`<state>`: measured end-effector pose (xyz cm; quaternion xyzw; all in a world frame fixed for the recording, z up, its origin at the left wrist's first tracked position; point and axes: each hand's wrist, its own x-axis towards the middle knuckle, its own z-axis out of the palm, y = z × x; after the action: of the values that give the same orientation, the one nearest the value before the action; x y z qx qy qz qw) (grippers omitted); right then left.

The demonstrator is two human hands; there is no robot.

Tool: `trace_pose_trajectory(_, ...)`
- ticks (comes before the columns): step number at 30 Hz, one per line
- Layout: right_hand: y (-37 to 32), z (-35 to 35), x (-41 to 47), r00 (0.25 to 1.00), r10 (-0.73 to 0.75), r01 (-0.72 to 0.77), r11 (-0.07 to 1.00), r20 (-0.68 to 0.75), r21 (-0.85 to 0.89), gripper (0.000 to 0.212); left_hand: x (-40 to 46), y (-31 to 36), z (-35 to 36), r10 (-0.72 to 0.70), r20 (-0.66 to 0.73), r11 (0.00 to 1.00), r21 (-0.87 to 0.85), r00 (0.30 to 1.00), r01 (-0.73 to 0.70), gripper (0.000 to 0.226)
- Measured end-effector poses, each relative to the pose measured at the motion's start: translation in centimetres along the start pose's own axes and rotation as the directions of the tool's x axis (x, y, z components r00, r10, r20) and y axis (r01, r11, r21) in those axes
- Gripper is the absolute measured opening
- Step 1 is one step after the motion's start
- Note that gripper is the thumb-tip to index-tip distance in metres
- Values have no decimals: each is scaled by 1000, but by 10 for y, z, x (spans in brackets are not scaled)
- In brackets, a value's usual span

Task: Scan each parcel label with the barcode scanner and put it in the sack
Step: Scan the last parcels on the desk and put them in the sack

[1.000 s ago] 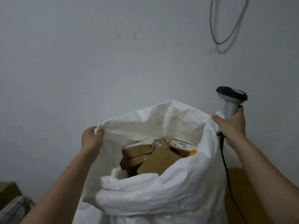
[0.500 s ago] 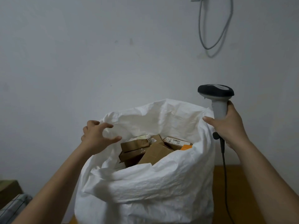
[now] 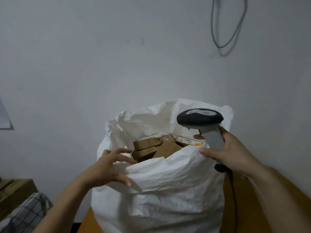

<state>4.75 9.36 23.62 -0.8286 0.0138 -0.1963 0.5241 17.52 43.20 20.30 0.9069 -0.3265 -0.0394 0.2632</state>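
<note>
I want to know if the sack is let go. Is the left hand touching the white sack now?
Touching. In the head view the left hand is open, and its thumb tip rests on the folded front edge of the sack.

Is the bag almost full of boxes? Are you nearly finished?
Lots looks done: brown parcels are piled near the top of the white sack. Right now the right hand grips the barcode scanner, and the left hand reaches, fingers spread, at the sack's rim, holding no parcel. I cannot see any unscanned parcels, so what is left is unclear.
</note>
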Motion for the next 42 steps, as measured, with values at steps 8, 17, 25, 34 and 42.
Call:
trace_pose_trajectory(8,-12,29,-18,999,10,2,922,30,-388,57,-17,-7,8,109,-376,976,214,920,-28,23)
trace_pose_trajectory(17,-62,8,-24,933,-94,52,990,-346,-130,48,-2,42,-27,115,-554,985,169,824,-24,13)
trace_pose_trajectory(25,-43,1,-47,894,-73,52,997,-443,-58,41,-6,67,-2,116,-597,993,54,794,-105,51)
trace_pose_trajectory(34,-21,-48,-62,797,-41,90,995,-602,52,43,12,138,30,293,-746,955,203,598,-215,45)
trace_pose_trajectory(42,45,-139,-71,815,123,48,960,-567,277,22,60,248,92,485,-757,857,313,438,-409,26)
